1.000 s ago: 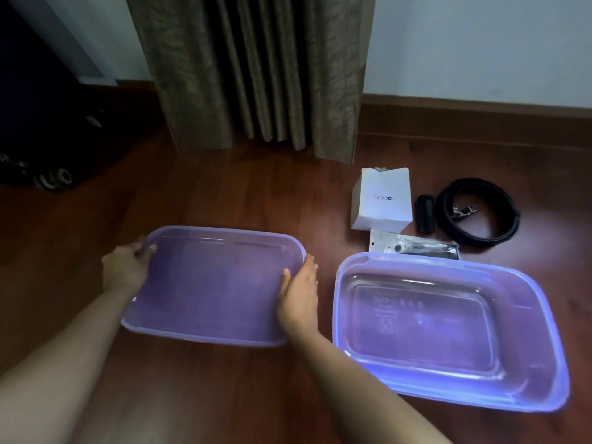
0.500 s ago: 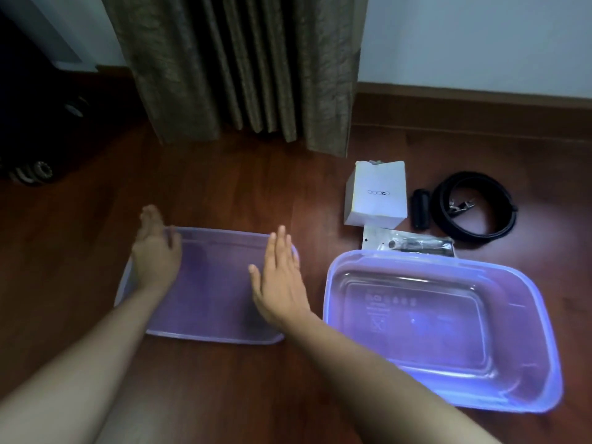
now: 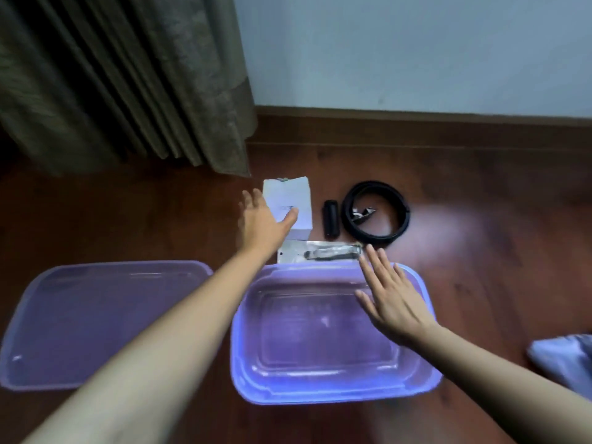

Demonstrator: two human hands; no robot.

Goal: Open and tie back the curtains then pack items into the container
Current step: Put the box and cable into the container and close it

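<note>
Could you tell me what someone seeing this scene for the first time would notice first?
Two translucent purple pieces dominate the dark floor: the open container in the centre and its lid lying flat to its left. The left hand reaches over to the white box behind the container, while the right hand hovers open above the container's far corner.

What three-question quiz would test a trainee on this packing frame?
1. True or false: the purple container already holds packed items.
2. Which hand is at the white box? A) left hand B) right hand
3. Fill in: the coiled black cable lies to the ___ of the small black object.

Key: 1 false, it looks empty; 2 A, with the right hand spread open above the container; 3 right.
</note>
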